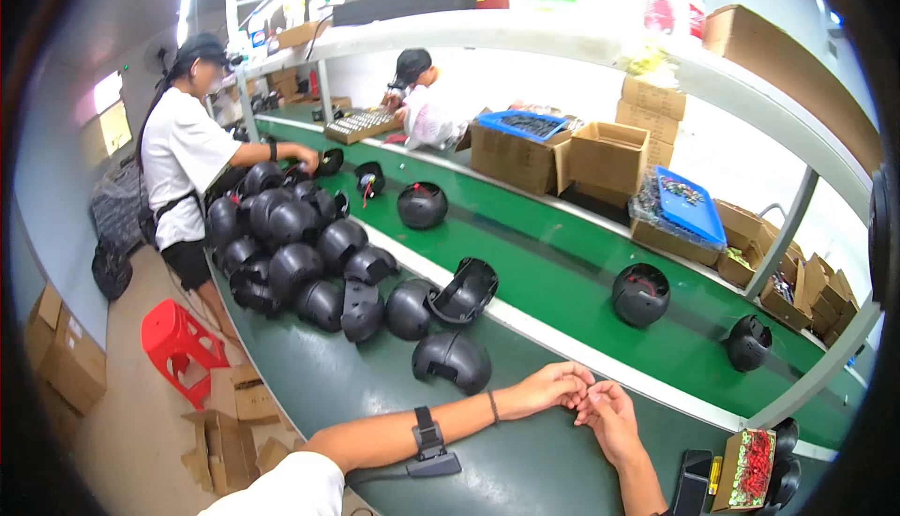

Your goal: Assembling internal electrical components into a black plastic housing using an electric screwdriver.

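- My right hand (pixel 609 415) lay with its fingers curled toward the left hand (pixel 548 387), fingertips touching; I could not tell whether anything small sat pinched between them.
- My right forearm ran off the lower edge just right of those hands.
- Right of the hands, the small box (pixel 747 467) of red parts held pieces too small for me to identify.
- The dark flat object (pixel 694 483) beside that box was cut by the lower edge.
- Far beyond the hands, the seated person (pixel 427 108) was washed out by glare.
- The black helmet shells (pixel 291 254) overlapped; I could not count them.
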